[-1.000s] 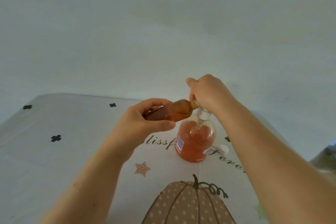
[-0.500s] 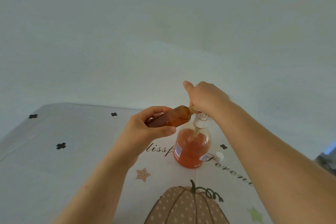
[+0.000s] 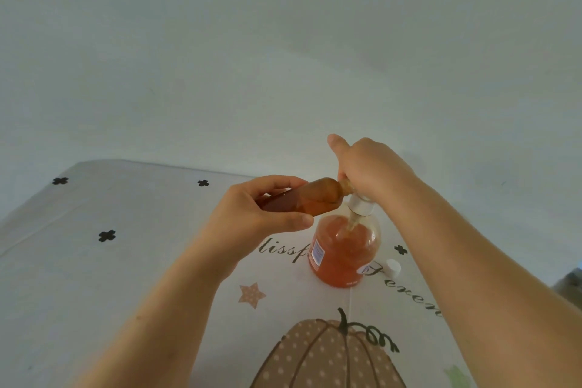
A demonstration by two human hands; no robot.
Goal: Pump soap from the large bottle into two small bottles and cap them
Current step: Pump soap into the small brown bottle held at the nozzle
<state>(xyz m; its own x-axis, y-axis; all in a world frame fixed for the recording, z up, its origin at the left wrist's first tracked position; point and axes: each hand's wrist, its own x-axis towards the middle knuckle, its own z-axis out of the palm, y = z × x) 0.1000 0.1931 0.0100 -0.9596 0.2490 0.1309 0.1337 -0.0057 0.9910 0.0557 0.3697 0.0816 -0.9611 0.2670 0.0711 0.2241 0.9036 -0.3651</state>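
The large clear bottle (image 3: 343,249) of orange soap stands on the table, with a white pump collar on top. My right hand (image 3: 371,167) is closed over the pump head, which it hides. My left hand (image 3: 258,214) holds a small amber bottle (image 3: 311,195) almost on its side, its mouth against the pump spout under my right hand. The small bottle looks largely filled with amber liquid. A small white cap (image 3: 393,268) lies on the table just right of the large bottle. No second small bottle shows.
The table (image 3: 94,277) wears a pale cloth printed with black crosses, a star, script lettering and a dotted pumpkin (image 3: 324,356) at the near edge. A plain wall rises behind. Something dark sits past the table's right edge (image 3: 570,287).
My right hand rose with the pump head from one second ago and now sits a little lower again. The small bottle stays at the spout. The camera view shifted slightly.
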